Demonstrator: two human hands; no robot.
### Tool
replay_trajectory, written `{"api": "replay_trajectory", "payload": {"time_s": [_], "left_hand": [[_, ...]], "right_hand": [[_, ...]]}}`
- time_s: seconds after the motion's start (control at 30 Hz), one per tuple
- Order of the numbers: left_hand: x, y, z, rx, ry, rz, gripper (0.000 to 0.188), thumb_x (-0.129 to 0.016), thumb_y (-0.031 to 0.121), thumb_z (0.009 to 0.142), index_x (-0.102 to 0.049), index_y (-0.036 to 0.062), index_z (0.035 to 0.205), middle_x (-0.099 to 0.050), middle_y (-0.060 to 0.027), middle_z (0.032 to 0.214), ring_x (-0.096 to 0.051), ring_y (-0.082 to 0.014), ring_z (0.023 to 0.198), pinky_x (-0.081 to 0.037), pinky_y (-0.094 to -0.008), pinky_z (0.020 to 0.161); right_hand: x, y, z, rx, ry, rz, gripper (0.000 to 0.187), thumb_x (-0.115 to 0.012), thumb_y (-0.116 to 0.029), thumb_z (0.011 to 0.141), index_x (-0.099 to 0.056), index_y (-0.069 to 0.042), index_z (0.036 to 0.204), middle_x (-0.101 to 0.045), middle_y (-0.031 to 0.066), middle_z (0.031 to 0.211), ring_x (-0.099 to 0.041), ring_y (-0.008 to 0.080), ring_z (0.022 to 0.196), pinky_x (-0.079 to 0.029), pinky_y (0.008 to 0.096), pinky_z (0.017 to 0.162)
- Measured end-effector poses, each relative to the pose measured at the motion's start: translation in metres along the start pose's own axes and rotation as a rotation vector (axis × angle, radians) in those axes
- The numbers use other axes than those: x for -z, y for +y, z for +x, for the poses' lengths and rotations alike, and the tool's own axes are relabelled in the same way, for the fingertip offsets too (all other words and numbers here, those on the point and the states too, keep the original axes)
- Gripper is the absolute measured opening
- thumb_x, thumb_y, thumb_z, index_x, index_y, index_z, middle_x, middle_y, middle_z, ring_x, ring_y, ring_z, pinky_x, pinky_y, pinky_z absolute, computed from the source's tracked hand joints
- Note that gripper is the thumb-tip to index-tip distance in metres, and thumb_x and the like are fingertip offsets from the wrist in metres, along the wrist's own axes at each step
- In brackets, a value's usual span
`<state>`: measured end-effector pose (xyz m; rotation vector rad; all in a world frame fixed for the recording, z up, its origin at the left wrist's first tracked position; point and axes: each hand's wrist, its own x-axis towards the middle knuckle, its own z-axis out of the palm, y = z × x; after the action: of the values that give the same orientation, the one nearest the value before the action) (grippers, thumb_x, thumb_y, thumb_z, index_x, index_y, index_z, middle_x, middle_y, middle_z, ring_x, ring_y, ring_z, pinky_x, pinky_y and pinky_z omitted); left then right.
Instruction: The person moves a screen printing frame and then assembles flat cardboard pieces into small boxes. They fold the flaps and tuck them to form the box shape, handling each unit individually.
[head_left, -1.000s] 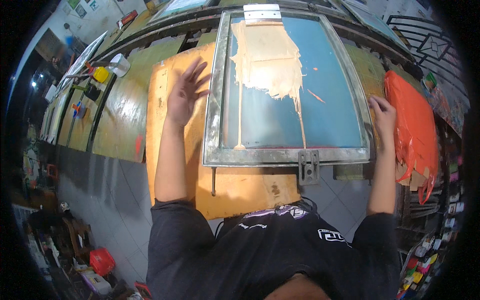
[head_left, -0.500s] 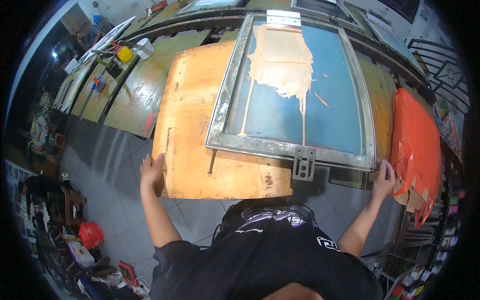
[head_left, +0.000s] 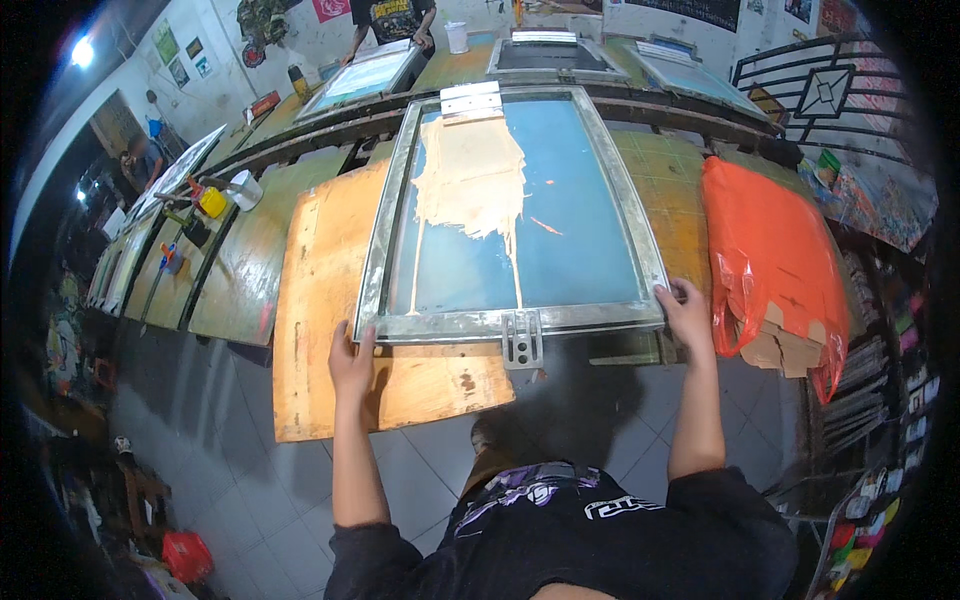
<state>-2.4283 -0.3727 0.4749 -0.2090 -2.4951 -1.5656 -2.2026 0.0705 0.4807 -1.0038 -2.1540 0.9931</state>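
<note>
A screen printing frame [head_left: 648, 255] with metal sides and blue mesh lies before me. Cream ink [head_left: 470, 180] coats part of the mesh, and two thin streaks run from it toward me. At the far end rests a squeegee [head_left: 471, 101] with a pale holder. My left hand [head_left: 352, 368] grips the near left corner, its thumb and fingers around the edge. At the near right corner, my right hand [head_left: 686, 316] holds the frame in bent fingers. A slotted metal bracket [head_left: 522, 340] sticks out from the near side. Beneath the frame's left part lies a wooden board [head_left: 310, 300].
An orange plastic-wrapped bundle [head_left: 765, 240] stands close on the right. Printing boards [head_left: 245, 285] extend to the left, with a white cup [head_left: 246, 190] and a yellow container [head_left: 212, 202] on them. Across the rail, a person [head_left: 395, 25] stands beside more screens [head_left: 555, 57].
My left hand has left the wooden board's edge and taken hold of the frame's near left corner. My right hand stays at the right corner. The view has tilted up and turned right.
</note>
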Motion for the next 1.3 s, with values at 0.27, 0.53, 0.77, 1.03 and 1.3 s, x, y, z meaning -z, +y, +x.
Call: {"api": "replay_trajectory", "payload": {"time_s": [0.27, 0.53, 0.77, 1.03, 1.3], "left_hand": [[-0.036, 0.022, 0.108, 0.179, -0.295, 0.36, 0.06, -0.075, 0.038, 0.068, -0.059, -0.0056, 0.105, -0.065, -0.0207, 0.097, -0.064, -0.0281, 0.088, -0.049, -0.0337, 0.076], [-0.042, 0.016, 0.142, 0.173, -0.36, 0.418, 0.049, -0.076, 0.03, 0.057, -0.066, -0.0028, 0.092, -0.066, -0.0196, 0.09, -0.065, -0.0285, 0.081, -0.051, -0.0342, 0.074], [-0.042, 0.029, 0.131, 0.049, -0.271, 0.378, 0.041, -0.074, 0.031, 0.057, -0.068, -0.003, 0.079, -0.066, -0.0197, 0.078, -0.066, -0.0286, 0.074, -0.051, -0.035, 0.07], [-0.046, 0.024, 0.143, 0.005, -0.242, 0.423, 0.039, -0.072, 0.031, 0.056, -0.069, -0.0012, 0.078, -0.066, -0.0187, 0.075, -0.065, -0.0288, 0.07, -0.051, -0.0354, 0.068], [-0.04, 0.012, 0.144, 0.038, -0.307, 0.349, 0.052, -0.074, 0.04, 0.06, -0.068, -0.0009, 0.091, -0.066, -0.0193, 0.087, -0.065, -0.0287, 0.081, -0.05, -0.0347, 0.075]], "right_hand": [[-0.011, -0.048, 0.048, -0.144, -0.256, -0.039, 0.05, -0.068, -0.031, 0.074, -0.059, 0.006, 0.106, -0.064, 0.0216, 0.099, -0.062, 0.0291, 0.091, -0.047, 0.0352, 0.08], [-0.037, -0.043, 0.054, -0.108, -0.11, -0.116, 0.048, -0.073, -0.026, 0.068, -0.061, 0.006, 0.102, -0.065, 0.0212, 0.096, -0.063, 0.0284, 0.088, -0.048, 0.0353, 0.078], [-0.038, -0.055, 0.042, -0.077, -0.013, -0.07, 0.04, -0.072, -0.022, 0.067, -0.065, 0.005, 0.097, -0.066, 0.021, 0.089, -0.065, 0.0295, 0.083, -0.05, 0.0357, 0.075], [-0.038, -0.075, 0.034, -0.095, -0.022, -0.038, 0.04, -0.072, -0.021, 0.069, -0.064, 0.005, 0.099, -0.067, 0.0197, 0.089, -0.065, 0.027, 0.082, -0.049, 0.0347, 0.075], [-0.04, -0.068, 0.039, -0.088, -0.076, -0.098, 0.046, -0.069, -0.029, 0.074, -0.061, 0.003, 0.106, -0.066, 0.0197, 0.093, -0.064, 0.0267, 0.084, -0.048, 0.035, 0.077]]}}
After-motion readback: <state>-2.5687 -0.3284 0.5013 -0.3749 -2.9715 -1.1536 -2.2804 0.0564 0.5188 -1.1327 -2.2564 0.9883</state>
